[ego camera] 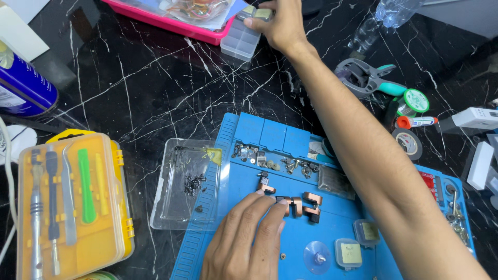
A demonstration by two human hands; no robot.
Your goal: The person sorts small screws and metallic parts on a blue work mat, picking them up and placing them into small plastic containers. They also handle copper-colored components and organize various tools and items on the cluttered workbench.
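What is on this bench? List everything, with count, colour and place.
repair mat: one, blue, centre
copper parts: a few, copper-brown, on mat
small screws: many, dark, mat's upper tray
clear tray: one, transparent, left of mat
tool case: one, yellow, far left
spray can: one, blue, upper left
pink tray: one, top
clear compartment box: one, top centre
clamp: one, grey-teal, right
left hand: fingers on copper parts
right hand: at compartment box

Glossy black marble table [155, 88], matt blue rubbery mat [249, 238], copper-toned metal part [306, 203]
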